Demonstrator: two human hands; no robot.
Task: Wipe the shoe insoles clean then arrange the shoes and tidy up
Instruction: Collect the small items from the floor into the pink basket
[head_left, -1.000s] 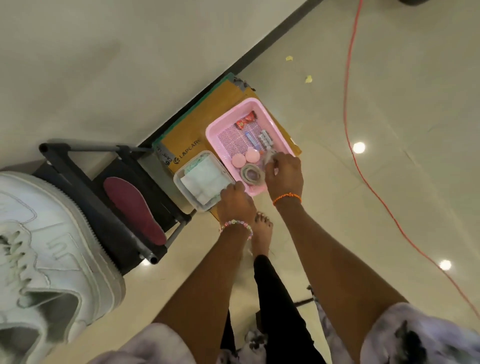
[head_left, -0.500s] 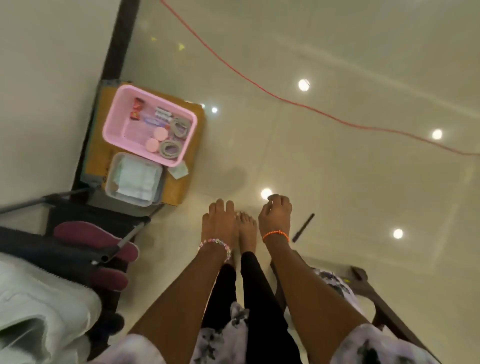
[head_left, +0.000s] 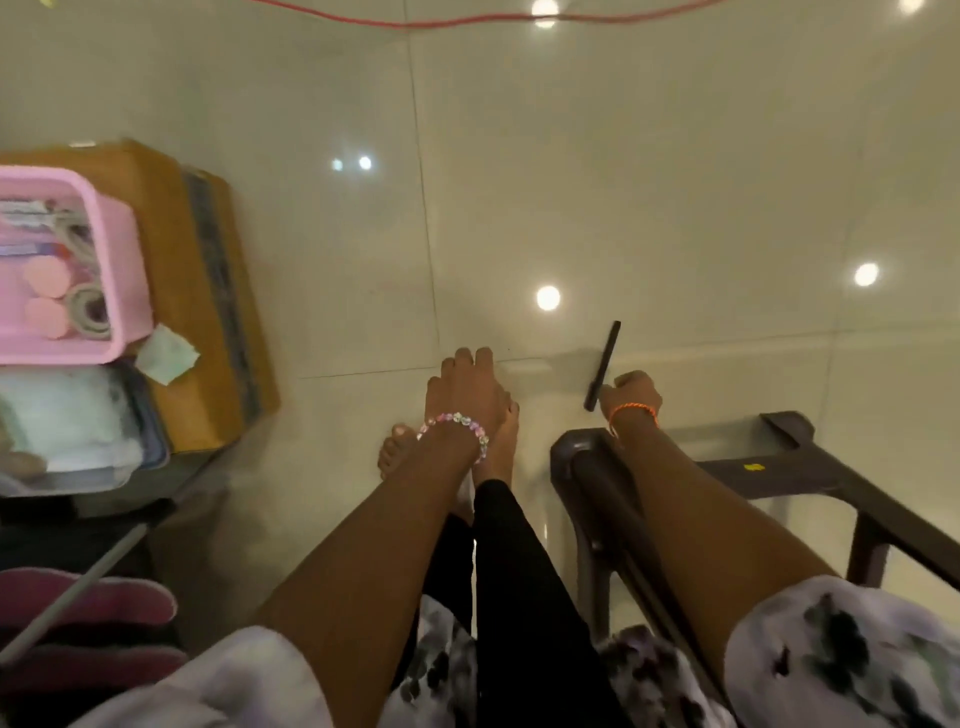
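Glossy pale floor tiles (head_left: 649, 171) fill most of the view, dotted with reflected ceiling lights, and a red cable (head_left: 441, 22) runs along the far edge. At the left, a pink tray (head_left: 120, 270) of small items sits on a brown cardboard box (head_left: 171, 208), with a clear tub of white wipes (head_left: 67, 421) just nearer. Two maroon insoles (head_left: 93, 603) lie at the near left corner, a thin metal rod crossing over them.

The person's left hand (head_left: 467, 389) reaches down over their bare feet, its fingers relaxed and holding nothing. The right hand (head_left: 634, 397) is lowered to the floor beside a slim black stick (head_left: 603, 364); the fingers look curled by its near end, though I cannot tell whether they actually grip it. A dark plastic stool (head_left: 779, 467) stands just under the right forearm.
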